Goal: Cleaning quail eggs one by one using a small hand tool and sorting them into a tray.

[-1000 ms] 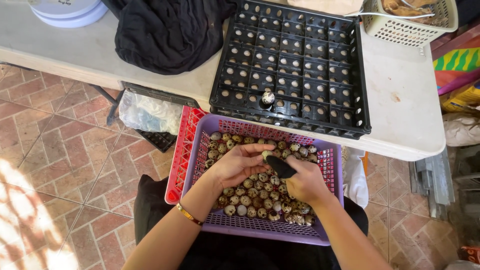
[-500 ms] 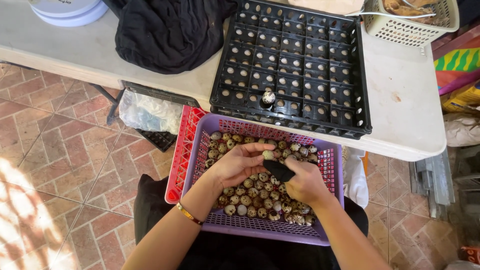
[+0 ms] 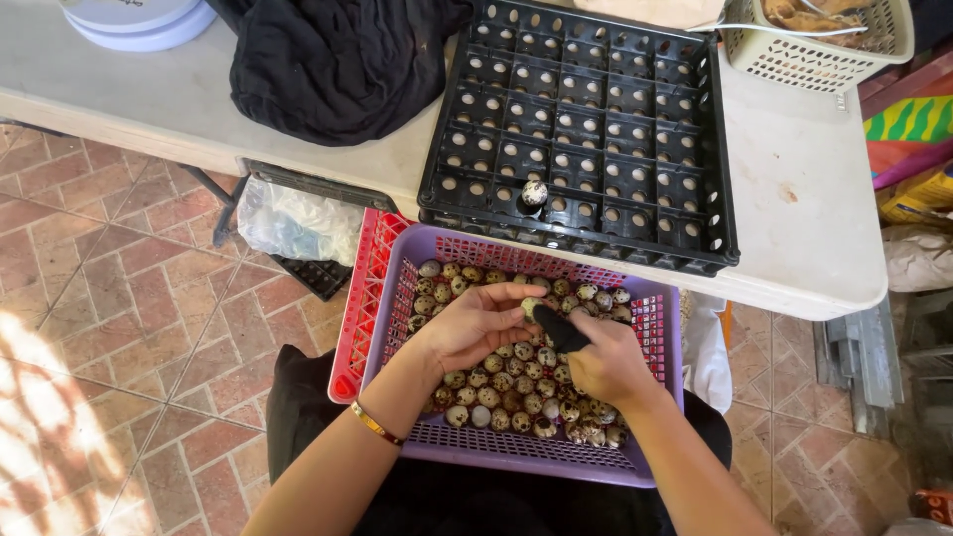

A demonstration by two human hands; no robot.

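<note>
Right now my left hand [image 3: 476, 323] pinches one speckled quail egg [image 3: 529, 307] at its fingertips, over the far side of the purple basket [image 3: 516, 452] on my lap, while my right hand [image 3: 608, 362] is closed around a small dark tool [image 3: 559, 330] whose tip meets that egg — I judge this a checking or marking step. One egg [image 3: 534, 193] already sits near the front edge of the black tray [image 3: 586, 129]. Next, I reckon, comes a gentle lift to an open cell — light grip only.
</note>
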